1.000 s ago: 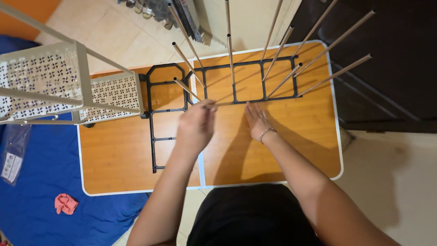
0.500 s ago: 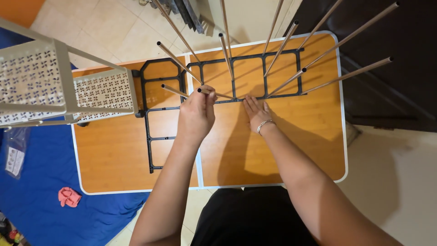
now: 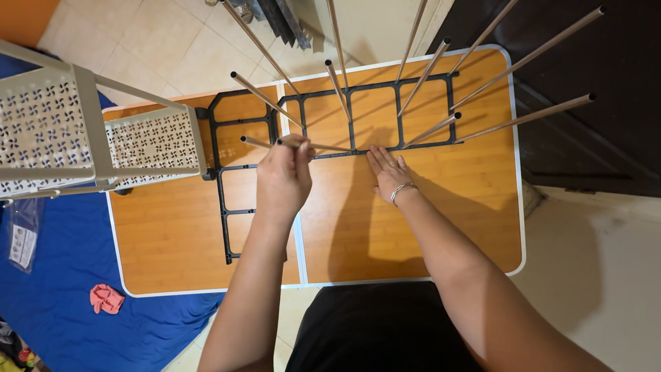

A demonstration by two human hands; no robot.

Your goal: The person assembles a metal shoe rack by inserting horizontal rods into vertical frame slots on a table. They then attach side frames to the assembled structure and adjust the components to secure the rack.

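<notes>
The metal rod (image 3: 313,146) lies nearly level above the middle of the table (image 3: 427,227), its near end pinched in the left hand (image 3: 284,176) and its far end reaching to the front bar of the black plastic frame (image 3: 351,124). The fingers (image 3: 301,153) of that hand are curled closed around the rod, thumb and fingertips gathered at its end, the back of the hand turned up to the camera. The right hand (image 3: 389,172) rests flat, fingers straight and close together, holding nothing; its fingertips touch the front bar of the frame just right of where the rod ends, and a thin bracelet (image 3: 399,189) circles the wrist.

The frame lies flat on the table, a long gridded part running along the far edge and a narrower leg running toward the near edge on the left half. Other metal rods (image 3: 427,72) stand upright in the frame's far and front bars and fan up toward the camera.

A white perforated metal rack (image 3: 148,141) overhangs the table's far left corner. Past the left edge, on the blue floor covering (image 3: 62,275), lie a pink cloth (image 3: 105,298) and a clear plastic bag (image 3: 23,234).
</notes>
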